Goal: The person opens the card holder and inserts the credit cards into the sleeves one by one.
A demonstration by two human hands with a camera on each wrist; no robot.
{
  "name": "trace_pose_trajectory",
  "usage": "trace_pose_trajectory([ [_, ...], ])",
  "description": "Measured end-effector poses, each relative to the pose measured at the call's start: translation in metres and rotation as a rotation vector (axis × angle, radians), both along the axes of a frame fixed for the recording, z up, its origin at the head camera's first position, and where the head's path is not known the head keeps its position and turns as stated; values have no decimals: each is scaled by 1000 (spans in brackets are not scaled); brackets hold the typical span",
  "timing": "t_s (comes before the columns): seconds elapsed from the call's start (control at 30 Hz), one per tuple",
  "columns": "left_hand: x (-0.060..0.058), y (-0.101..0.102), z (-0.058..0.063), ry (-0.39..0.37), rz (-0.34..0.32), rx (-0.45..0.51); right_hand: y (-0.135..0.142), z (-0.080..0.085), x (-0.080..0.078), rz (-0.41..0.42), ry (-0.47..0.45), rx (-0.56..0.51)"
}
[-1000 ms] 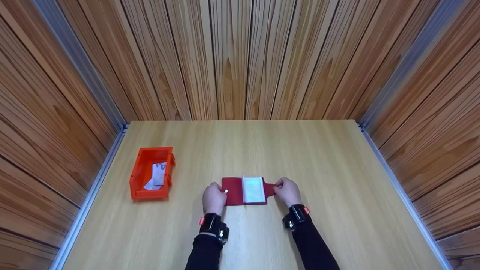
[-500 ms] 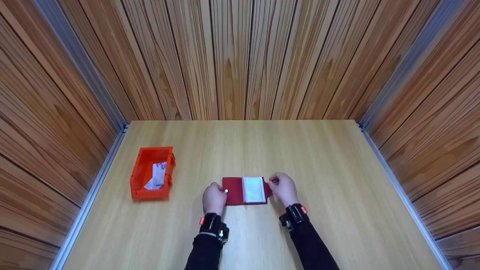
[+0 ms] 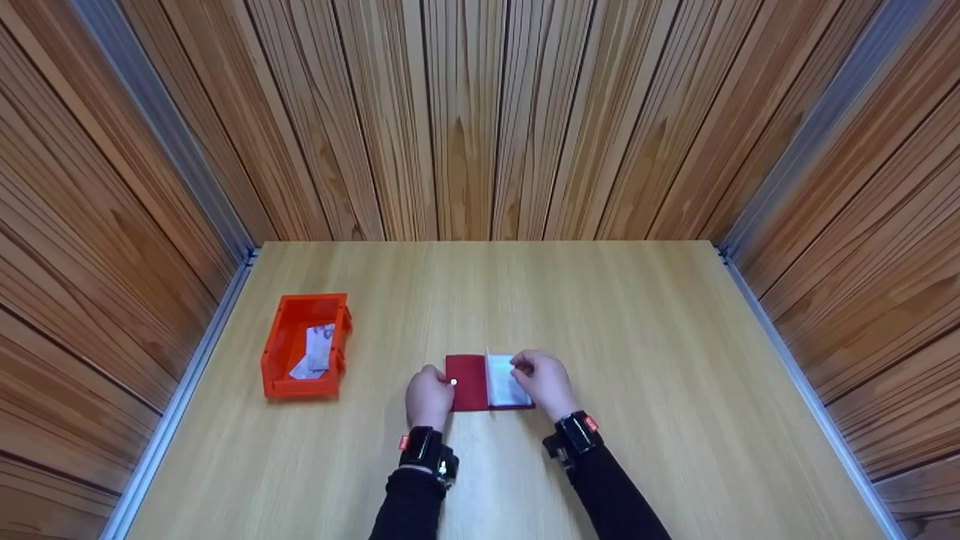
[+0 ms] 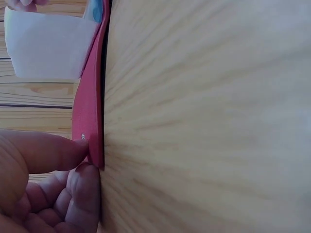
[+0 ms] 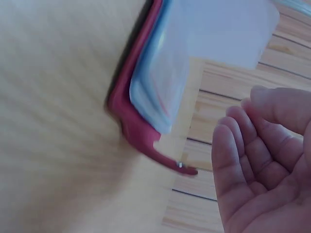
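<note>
A red card holder (image 3: 469, 384) lies spread flat on the table, its clear plastic sleeves (image 3: 504, 391) on the right half. One whitish sleeve (image 4: 48, 46) stands up from the fold in the left wrist view. My left hand (image 3: 428, 397) pinches the left edge of the cover by the snap, thumb on top. Over the sleeves is my right hand (image 3: 546, 382), fingers loosely bent and holding nothing. In the right wrist view, the closing strap (image 5: 163, 160) with its metal snap sticks out past the sleeves, apart from the fingers (image 5: 228, 160).
An orange bin (image 3: 274, 352) stands at the left of the table, with some pale printed papers (image 3: 316, 349) inside. Wooden plank walls (image 3: 480, 150) rise behind and on both sides. Metal rails (image 3: 187, 375) run along the table's sides.
My right hand has let go of the strap and moved left over the sleeves. The left hand has stayed at the cover's left edge, and the card holder has not moved.
</note>
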State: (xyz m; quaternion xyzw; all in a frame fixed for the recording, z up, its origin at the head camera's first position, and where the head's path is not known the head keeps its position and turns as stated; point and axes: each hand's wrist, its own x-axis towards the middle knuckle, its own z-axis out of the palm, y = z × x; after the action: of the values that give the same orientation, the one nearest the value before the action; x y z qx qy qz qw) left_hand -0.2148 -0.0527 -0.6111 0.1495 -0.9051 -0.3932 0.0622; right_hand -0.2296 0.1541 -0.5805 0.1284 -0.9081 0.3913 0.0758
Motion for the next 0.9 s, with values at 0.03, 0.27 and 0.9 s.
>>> trace_pose_trajectory([
  [0.03, 0, 0, 0, 0, 1, 2, -2, -1, 0, 13, 1, 5],
  [0.27, 0, 0, 2, -35, 9, 20, -11, -5, 3, 73, -31, 24],
  [0.9, -1, 0, 2, -57, 27, 53, -34, -14, 5, 144, 25, 167],
])
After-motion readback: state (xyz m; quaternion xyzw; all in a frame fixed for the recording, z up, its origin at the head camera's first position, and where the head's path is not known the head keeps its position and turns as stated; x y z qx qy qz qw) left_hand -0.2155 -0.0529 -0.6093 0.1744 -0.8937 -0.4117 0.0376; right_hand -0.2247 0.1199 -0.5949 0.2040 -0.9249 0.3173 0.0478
